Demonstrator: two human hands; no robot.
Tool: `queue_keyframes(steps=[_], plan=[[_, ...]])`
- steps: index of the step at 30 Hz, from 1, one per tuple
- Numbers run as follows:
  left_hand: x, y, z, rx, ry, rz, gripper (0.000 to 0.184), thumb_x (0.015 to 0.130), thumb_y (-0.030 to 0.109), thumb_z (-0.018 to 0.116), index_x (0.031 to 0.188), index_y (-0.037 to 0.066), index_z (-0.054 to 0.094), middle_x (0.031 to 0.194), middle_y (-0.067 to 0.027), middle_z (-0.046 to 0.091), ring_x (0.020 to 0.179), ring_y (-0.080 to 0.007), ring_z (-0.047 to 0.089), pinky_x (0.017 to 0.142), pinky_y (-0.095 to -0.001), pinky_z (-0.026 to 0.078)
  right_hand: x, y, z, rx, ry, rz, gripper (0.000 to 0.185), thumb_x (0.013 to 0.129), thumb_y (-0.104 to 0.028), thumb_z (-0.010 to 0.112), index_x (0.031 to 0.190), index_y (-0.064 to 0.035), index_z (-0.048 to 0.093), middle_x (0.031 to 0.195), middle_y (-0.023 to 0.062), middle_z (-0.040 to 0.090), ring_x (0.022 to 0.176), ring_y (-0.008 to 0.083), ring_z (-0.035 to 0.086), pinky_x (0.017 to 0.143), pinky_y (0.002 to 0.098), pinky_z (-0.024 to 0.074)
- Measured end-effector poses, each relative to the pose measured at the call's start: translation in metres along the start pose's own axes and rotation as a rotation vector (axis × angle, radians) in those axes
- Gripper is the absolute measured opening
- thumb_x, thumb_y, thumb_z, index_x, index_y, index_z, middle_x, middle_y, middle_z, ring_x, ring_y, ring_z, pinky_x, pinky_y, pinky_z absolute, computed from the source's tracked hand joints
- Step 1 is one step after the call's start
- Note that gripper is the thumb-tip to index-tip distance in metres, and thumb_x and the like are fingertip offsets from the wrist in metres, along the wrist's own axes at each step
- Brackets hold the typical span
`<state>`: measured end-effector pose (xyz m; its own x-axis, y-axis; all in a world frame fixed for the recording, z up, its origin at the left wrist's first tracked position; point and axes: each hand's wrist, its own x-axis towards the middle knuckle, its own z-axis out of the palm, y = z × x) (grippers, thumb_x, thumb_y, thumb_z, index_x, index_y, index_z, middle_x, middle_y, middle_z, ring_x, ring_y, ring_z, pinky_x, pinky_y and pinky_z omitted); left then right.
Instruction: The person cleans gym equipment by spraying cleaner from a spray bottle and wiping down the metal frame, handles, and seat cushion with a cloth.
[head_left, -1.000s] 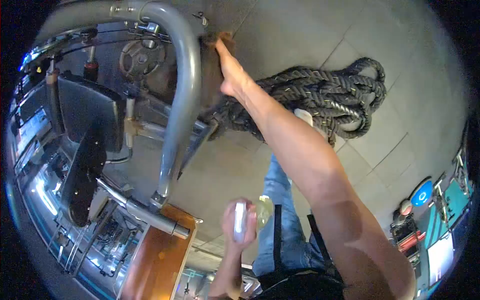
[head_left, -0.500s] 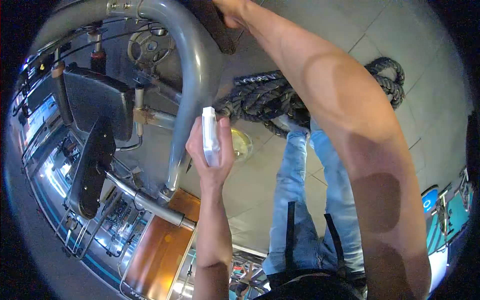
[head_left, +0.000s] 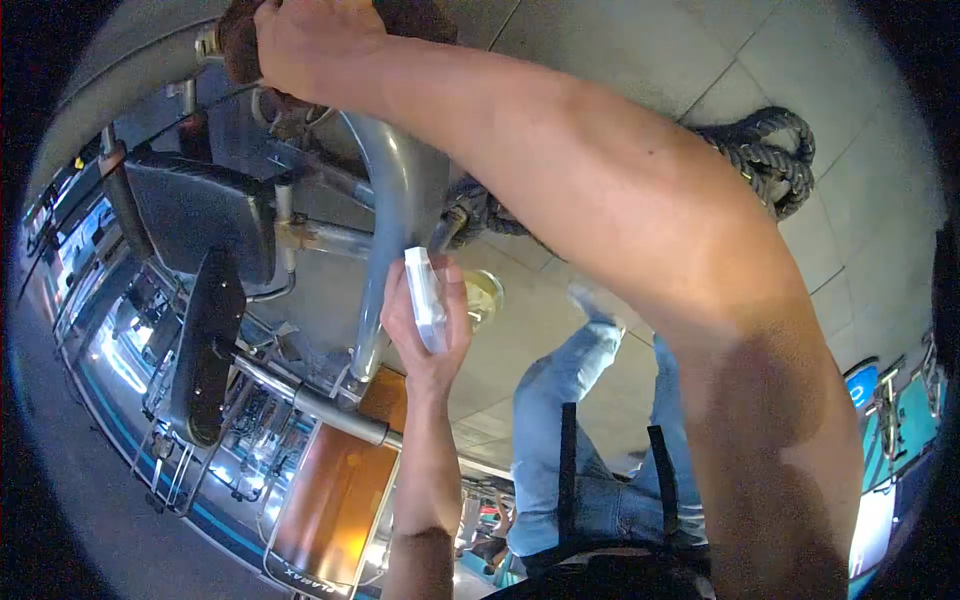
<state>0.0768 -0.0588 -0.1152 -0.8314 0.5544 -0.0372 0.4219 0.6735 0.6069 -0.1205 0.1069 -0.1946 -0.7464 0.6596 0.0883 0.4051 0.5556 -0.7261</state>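
A spray bottle with a white head [head_left: 424, 298] and a clear yellowish body is held in my left hand [head_left: 398, 322], whose fingers wrap round the top. It is beside the curved grey tube [head_left: 391, 185] of a gym machine. My right hand [head_left: 318, 45] presses a dark brown cloth [head_left: 238, 45] onto the upper part of this tube, at the top left. The cloth drapes round the tube, and my right forearm crosses over the middle of the view.
A black padded seat [head_left: 205, 215] and a second dark pad [head_left: 212, 350] belong to the machine at the left. Thick black ropes [head_left: 775, 155] lie on the tiled floor, partly behind my right arm. An orange-brown panel [head_left: 335, 495] stands at the lower left.
My right hand has moved left with the cloth, onto the top of the curved tube. My left hand came up with the spray bottle, then dropped slightly. One leg has shifted.
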Motion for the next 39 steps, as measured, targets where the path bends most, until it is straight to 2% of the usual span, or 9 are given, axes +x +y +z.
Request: queue_keyframes(steps=[8, 11, 16, 23, 27, 32, 34, 37, 39], plan=[[0.005, 0.002, -0.003, 0.013, -0.156, -0.040, 0.005, 0.083, 0.001, 0.063, 0.081, -0.003, 0.060, 0.073, -0.0143, 0.057, 0.063, -0.0294, 0.056, 0.055, -0.0372, 0.043, 0.017, -0.002, -0.022, 0.030, -0.243, -0.062, 0.051, 0.087, -0.032, 0.054, 0.129, -0.0026, 0.057, 0.129, 0.0324, 0.052, 0.118, 0.0465, 0.054, 0.092, 0.0709, 0.0402], [-0.005, -0.006, -0.007, 0.047, -0.211, -0.095, 0.004, 0.083, 0.001, 0.062, 0.082, -0.003, 0.061, 0.071, -0.0146, 0.056, 0.063, -0.0303, 0.055, 0.055, -0.0377, 0.043, 0.010, 0.012, -0.056, 0.240, -0.447, -0.084, 0.058, 0.084, -0.029, 0.062, 0.133, -0.0003, 0.051, 0.140, 0.0322, 0.041, 0.125, 0.0481, 0.046, 0.100, 0.0648, 0.0383], [-0.050, -0.026, -0.033, -0.022, -0.180, -0.098, 0.005, 0.084, 0.002, 0.061, 0.086, -0.003, 0.063, 0.079, -0.0149, 0.059, 0.067, -0.0285, 0.057, 0.060, -0.0358, 0.045, -0.010, 0.011, -0.078, 0.308, -0.424, 0.095, 0.066, 0.084, -0.036, 0.071, 0.135, -0.0013, 0.049, 0.132, 0.0185, 0.056, 0.120, 0.0337, 0.056, 0.102, 0.0410, 0.0453], [-0.160, -0.063, -0.109, -0.057, -0.386, -0.128, 0.017, 0.089, 0.015, 0.058, 0.094, -0.001, 0.059, 0.081, -0.0089, 0.060, 0.070, -0.0167, 0.056, 0.063, -0.0290, 0.045, -0.106, -0.006, -0.093, 0.296, -0.207, 0.470, 0.067, 0.082, -0.022, 0.072, 0.140, -0.0044, 0.044, 0.145, 0.0194, 0.041, 0.130, 0.0371, 0.045, 0.105, 0.0409, 0.0417], [-0.212, -0.081, -0.141, -0.087, -0.437, -0.009, 0.015, 0.088, 0.011, 0.058, 0.097, -0.001, 0.058, 0.082, -0.0103, 0.061, 0.070, -0.0188, 0.058, 0.063, -0.0299, 0.046, -0.213, -0.026, -0.013, 0.499, 0.543, 0.462, 0.072, 0.079, -0.023, 0.072, 0.140, 0.0008, 0.040, 0.149, 0.0326, 0.026, 0.134, 0.0501, 0.033, 0.107, 0.0574, 0.0346], [-0.252, -0.086, -0.169, -0.116, -0.485, -0.167, 0.012, 0.081, 0.002, 0.063, 0.092, -0.004, 0.063, 0.090, -0.0172, 0.063, 0.078, -0.0289, 0.062, 0.068, -0.0341, 0.049, -0.350, -0.099, 0.057, 0.696, 0.537, 0.490, 0.091, 0.071, -0.022, 0.079, 0.147, -0.0068, 0.031, 0.155, 0.0309, 0.005, 0.138, 0.0549, 0.017, 0.111, 0.0560, 0.0298], [-0.272, -0.098, -0.176, -0.095, -0.499, -0.164, 0.013, 0.081, 0.003, 0.065, 0.092, -0.003, 0.064, 0.091, -0.0180, 0.063, 0.078, -0.0297, 0.063, 0.069, -0.0357, 0.050, -0.367, -0.105, 0.042, 0.445, 0.238, 0.288, 0.091, 0.066, -0.020, 0.081, 0.145, -0.0103, 0.038, 0.155, 0.0304, 0.002, 0.135, 0.0621, 0.013, 0.108, 0.0650, 0.0271], [-0.289, -0.104, -0.180, -0.067, -0.537, -0.030, 0.014, 0.081, 0.005, 0.067, 0.091, -0.003, 0.064, 0.091, -0.0180, 0.063, 0.078, -0.0299, 0.063, 0.069, -0.0356, 0.050, -0.305, -0.083, -0.003, 0.066, 0.185, 0.102, 0.081, 0.059, -0.017, 0.081, 0.134, -0.0091, 0.053, 0.156, 0.0252, 0.005, 0.133, 0.0658, 0.010, 0.099, 0.0765, 0.0270], [-0.290, -0.103, -0.180, -0.041, -0.577, -0.060, 0.015, 0.081, 0.007, 0.069, 0.091, -0.003, 0.064, 0.091, -0.0180, 0.063, 0.077, -0.0293, 0.063, 0.068, -0.0351, 0.050, -0.250, -0.065, -0.008, -0.242, 0.224, 0.077, 0.043, 0.076, -0.021, 0.064, 0.114, 0.0000, 0.065, 0.150, 0.0259, 0.027, 0.134, 0.0619, 0.015, 0.097, 0.0801, 0.0212]])
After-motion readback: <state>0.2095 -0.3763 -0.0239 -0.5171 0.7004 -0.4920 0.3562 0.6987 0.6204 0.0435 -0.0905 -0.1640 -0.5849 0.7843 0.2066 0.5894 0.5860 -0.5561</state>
